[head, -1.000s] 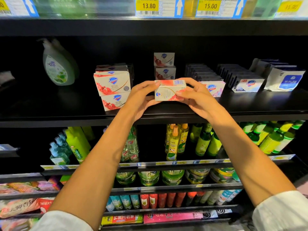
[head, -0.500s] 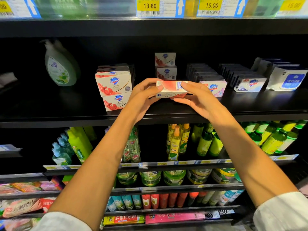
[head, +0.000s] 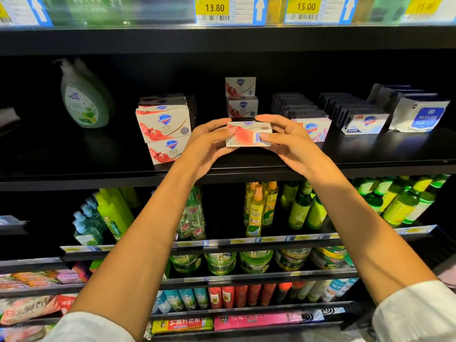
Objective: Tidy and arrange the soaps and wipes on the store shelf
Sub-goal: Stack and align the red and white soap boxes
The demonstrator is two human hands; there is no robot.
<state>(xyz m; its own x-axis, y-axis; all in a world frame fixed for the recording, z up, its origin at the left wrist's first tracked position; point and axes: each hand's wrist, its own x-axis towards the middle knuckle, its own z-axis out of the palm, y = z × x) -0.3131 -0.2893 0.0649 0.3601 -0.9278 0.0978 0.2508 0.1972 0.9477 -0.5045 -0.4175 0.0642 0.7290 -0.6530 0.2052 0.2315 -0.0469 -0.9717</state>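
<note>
A white and red soap box [head: 248,134] is held just above the black shelf [head: 370,154], near its front edge. My left hand [head: 209,141] grips its left end and my right hand [head: 283,137] grips its right end, fingers over the top. To the left stand two stacked red-printed soap boxes [head: 164,133]. Two more stacked soap boxes [head: 241,97] stand behind the held one. To the right lie a pink-flowered soap box [head: 314,128], a white and blue soap box [head: 364,123] and packs of wipes [head: 419,114].
A green pump bottle [head: 82,99] stands at the back left of the shelf. Price tags [head: 214,8] line the shelf edge above. Green and yellow bottles [head: 256,208] fill the shelf below, with cans and packets lower down.
Both hands have turned the soap box so its barcoded red side faces me, and lowered it slightly toward the shelf.
</note>
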